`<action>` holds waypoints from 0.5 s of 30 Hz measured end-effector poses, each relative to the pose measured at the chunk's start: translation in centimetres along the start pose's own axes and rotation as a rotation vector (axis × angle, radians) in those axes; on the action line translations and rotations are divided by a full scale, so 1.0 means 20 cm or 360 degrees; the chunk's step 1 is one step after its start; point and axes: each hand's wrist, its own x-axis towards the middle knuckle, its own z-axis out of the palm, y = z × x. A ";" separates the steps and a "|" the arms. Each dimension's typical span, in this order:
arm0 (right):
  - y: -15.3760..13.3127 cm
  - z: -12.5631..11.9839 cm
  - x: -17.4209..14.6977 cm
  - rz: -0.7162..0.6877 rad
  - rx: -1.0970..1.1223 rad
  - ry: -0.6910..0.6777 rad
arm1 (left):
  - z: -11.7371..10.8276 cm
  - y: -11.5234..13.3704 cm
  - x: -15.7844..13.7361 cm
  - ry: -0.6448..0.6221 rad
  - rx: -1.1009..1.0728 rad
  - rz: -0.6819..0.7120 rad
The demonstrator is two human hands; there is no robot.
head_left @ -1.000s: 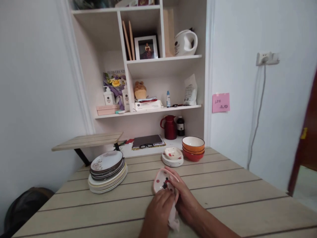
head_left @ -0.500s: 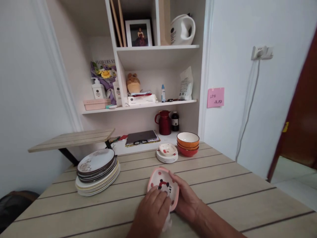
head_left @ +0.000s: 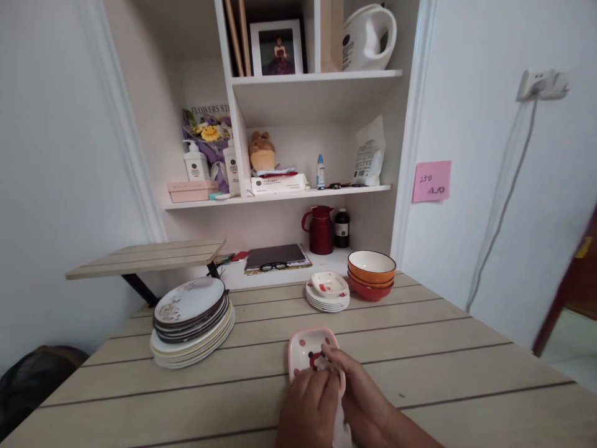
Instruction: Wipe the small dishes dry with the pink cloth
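Note:
A small square dish (head_left: 301,344) with a pink rim, red dots and a cartoon figure is held over the table, tilted toward me. My right hand (head_left: 361,389) grips its right side, the thumb reaching over the rim to the inside. Curled over the near edge of the dish, my left hand (head_left: 310,401) has its fingers closed on a white cloth or tissue (head_left: 342,429), which hangs down between the hands. The lower part of the dish is hidden behind my left hand.
Stacked plates (head_left: 191,311) stand at left beside a small raised wooden shelf (head_left: 149,256). Farther back are small plates (head_left: 326,303) topped by a little dish (head_left: 329,284), and orange and red bowls (head_left: 372,274). Behind them sit a laptop (head_left: 275,256) and a red jug (head_left: 321,230).
My view has turned slightly left. The right thumb has moved further over the dish's inside, and the left hand has slid from the dish's middle toward its near edge.

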 end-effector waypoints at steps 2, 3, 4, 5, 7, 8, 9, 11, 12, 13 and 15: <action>0.00 -0.02 0.01 0.0099 0.0094 0.0041 | 0.01 0.01 -0.01 -0.0027 0.0028 -0.0047; 0.00 -0.02 0.01 0.0119 0.0115 0.0061 | 0.01 0.01 -0.02 -0.0042 0.0029 -0.0065; 0.00 -0.02 0.01 0.0112 0.0108 0.0075 | 0.01 0.01 -0.02 -0.0058 0.0018 -0.0079; -0.01 -0.01 0.01 0.0100 0.0096 0.0080 | 0.01 0.01 -0.03 -0.0073 0.0000 -0.0085; 0.00 0.01 0.00 0.0096 0.0083 0.0077 | 0.01 0.01 -0.04 -0.0059 -0.0048 -0.0109; 0.00 0.02 0.00 0.0100 0.0083 0.0068 | 0.02 0.01 -0.04 -0.0038 -0.0074 -0.0119; 0.00 0.03 0.00 0.0093 0.0086 0.0061 | 0.02 0.00 -0.04 -0.0020 -0.0099 -0.0132; 0.00 0.04 0.00 0.0053 0.0084 0.0082 | 0.04 -0.01 -0.05 -0.0006 -0.0142 -0.0152; 0.00 0.04 0.00 0.0027 0.0077 0.0101 | 0.05 -0.01 -0.05 -0.0016 -0.0162 -0.0159; 0.00 0.04 0.01 0.0007 0.0068 0.0115 | 0.06 -0.02 -0.05 -0.0036 -0.0181 -0.0158; 0.01 0.03 0.02 0.0002 0.0031 0.0129 | 0.07 -0.03 -0.06 -0.0090 -0.0218 -0.0162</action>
